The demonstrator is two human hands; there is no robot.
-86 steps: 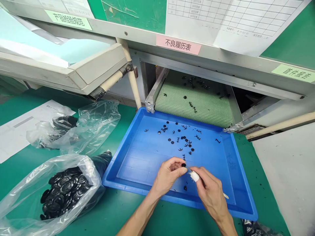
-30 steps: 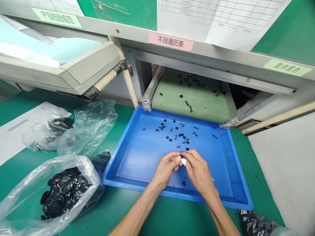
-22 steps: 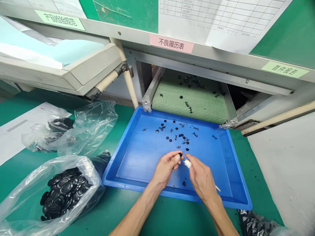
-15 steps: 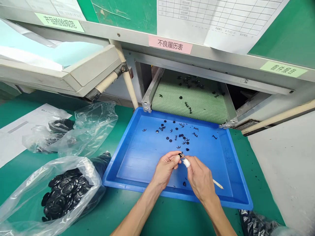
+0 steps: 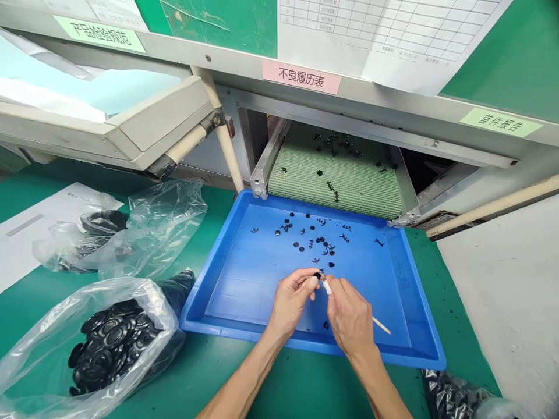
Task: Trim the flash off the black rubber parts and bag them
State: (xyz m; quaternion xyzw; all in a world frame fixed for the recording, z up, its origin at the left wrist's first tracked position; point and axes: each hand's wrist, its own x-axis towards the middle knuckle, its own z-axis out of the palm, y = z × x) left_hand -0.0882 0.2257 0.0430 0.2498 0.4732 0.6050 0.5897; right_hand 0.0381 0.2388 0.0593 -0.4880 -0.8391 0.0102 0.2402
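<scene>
Over the front half of the blue tray (image 5: 244, 333), my left hand (image 5: 294, 299) pinches a small round black part (image 5: 317, 275) between thumb and fingers. My right hand (image 5: 349, 311) is closed around a thin tool with a pale stick handle (image 5: 381, 325) and a white wrapped front end (image 5: 327, 286). The tool's tip meets or nearly meets the black part; the exact contact is too small to make out. Behind my hands, several round black parts (image 5: 301, 249) and thin branched black scraps (image 5: 345, 238) lie in the tray. One more black part (image 5: 325, 325) lies between my wrists.
A green conveyor belt (image 5: 301, 186) carrying black pieces ends above the tray's back edge. At left, an open plastic bag (image 5: 163, 299) holds black discs (image 5: 109, 343), with another clear bag (image 5: 170, 203) behind. A dark-filled bag (image 5: 449, 396) sits at lower right.
My right hand has shifted slightly left, and the tool has turned a little against the black part. My left hand still pinches the part, which shows more plainly now.
</scene>
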